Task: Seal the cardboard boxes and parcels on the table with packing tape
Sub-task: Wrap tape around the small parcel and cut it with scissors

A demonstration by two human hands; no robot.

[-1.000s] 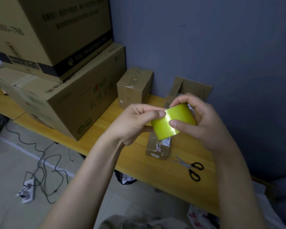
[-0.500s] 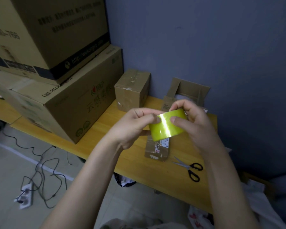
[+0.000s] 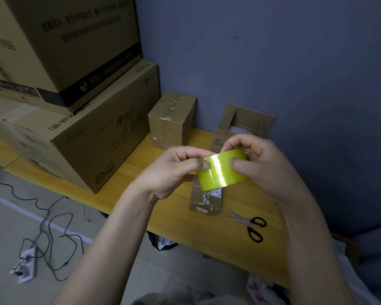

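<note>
The tape roll (image 3: 222,170) has turned in the hands since a second ago. It was tipped up steeply then. Now its broad yellow-green face lies more level, and the glare stripe has slid to the middle.

Both hands grip it in the air, right above the flat parcel (image 3: 205,201) on the table (image 3: 163,208). The left hand (image 3: 174,170) has its fingers curled and its thumb pressed flat on the face. The right hand (image 3: 262,166) cups the far side, with its thumb planted on the face too and its fingers hooked over the top edge. Two thumbs on the slick surface looks to me like a hunt for the loose end. The roll sits face-up, so the light would catch any ridge.

No strip is free yet, so no sealing has started on this parcel. It lies label-up, directly under the roll.

The scissors (image 3: 251,225) wait just right of the parcel, blades closed and handy for the cut. Behind the parcel, against the wall, an open box (image 3: 249,122) stands with its flaps up, still to be closed. Behind and to the left of the parcel is a small box (image 3: 172,122) with tape across its top. Far left of that are the stacked big cartons (image 3: 86,139).
</note>
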